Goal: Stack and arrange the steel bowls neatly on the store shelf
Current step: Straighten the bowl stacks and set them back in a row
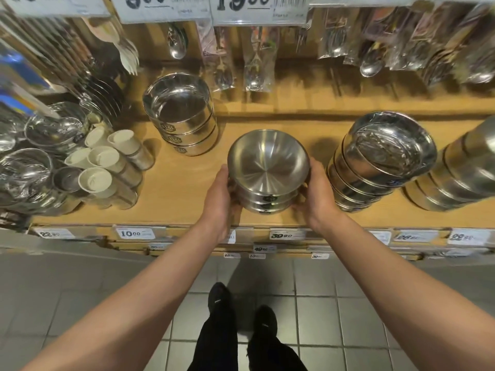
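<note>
A short stack of steel bowls sits near the front of the wooden shelf, at its middle. My left hand presses on the stack's left side and my right hand on its right side, so both grip it. Behind and to the left stands a stack of three straight-walled steel bowls. To the right rises a taller leaning stack of steel bowls, and another steel stack lies at the far right.
White-lidded cups and wrapped glass bowls crowd the shelf's left end. Packaged spoons and forks hang on the back wall. Price tags line the shelf's front edge. Grey floor tiles and my feet are below.
</note>
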Motion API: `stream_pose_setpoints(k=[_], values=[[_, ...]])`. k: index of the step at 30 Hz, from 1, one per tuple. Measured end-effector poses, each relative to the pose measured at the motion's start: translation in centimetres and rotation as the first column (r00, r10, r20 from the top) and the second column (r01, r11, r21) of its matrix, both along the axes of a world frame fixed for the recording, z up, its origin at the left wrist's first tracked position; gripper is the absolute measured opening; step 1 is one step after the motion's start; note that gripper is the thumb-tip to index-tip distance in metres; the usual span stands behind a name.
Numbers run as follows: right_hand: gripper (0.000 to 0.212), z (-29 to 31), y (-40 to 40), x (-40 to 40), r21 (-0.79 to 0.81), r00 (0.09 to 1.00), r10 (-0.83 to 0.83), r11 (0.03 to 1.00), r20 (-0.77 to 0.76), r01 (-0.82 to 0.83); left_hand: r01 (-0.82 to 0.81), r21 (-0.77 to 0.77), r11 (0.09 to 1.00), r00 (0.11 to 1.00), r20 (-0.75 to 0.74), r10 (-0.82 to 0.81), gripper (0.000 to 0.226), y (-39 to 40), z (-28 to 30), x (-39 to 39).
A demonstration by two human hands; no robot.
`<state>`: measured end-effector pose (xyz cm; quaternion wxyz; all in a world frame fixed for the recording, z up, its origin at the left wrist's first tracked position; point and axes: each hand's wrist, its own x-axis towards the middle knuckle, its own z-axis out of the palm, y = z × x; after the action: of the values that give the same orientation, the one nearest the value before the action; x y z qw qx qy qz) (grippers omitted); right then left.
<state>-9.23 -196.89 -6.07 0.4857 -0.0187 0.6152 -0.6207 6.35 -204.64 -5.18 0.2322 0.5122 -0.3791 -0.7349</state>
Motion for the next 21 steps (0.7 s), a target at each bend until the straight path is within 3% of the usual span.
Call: stream_pose_setpoints(k=[5,15,19,21], values=[[0.055,-0.3,-0.2,-0.1,-0.023,0.999,-0.035,0.999,0.009,0.035,0.006,-0.015,1.000,1.000,0.024,-0.005,0.040,0.2,-0.3,-0.3],[0.062,1.1,0.4,0.7,-0.090,0.998,-0.059,0.994,-0.031,0.056,0.010,0.028,1.000,0.999,0.041,-0.012,0.037,-0.1,0.6,-0.1],[0.041,1.3,1.9,1.8,0.089,0.991,-0.100,0.990,-0.091,0.108,-0.056,0.056,0.997,0.998,0.020,0.055,0.038,-0.5,1.8,1.6],[0.033,1.1,3.9,3.7,0.223,0.991,-0.041,0.972,-0.131,0.070,-0.117,0.021,0.993,0.993,0.034,0.117,0.032,-0.9,2.6,3.7]])
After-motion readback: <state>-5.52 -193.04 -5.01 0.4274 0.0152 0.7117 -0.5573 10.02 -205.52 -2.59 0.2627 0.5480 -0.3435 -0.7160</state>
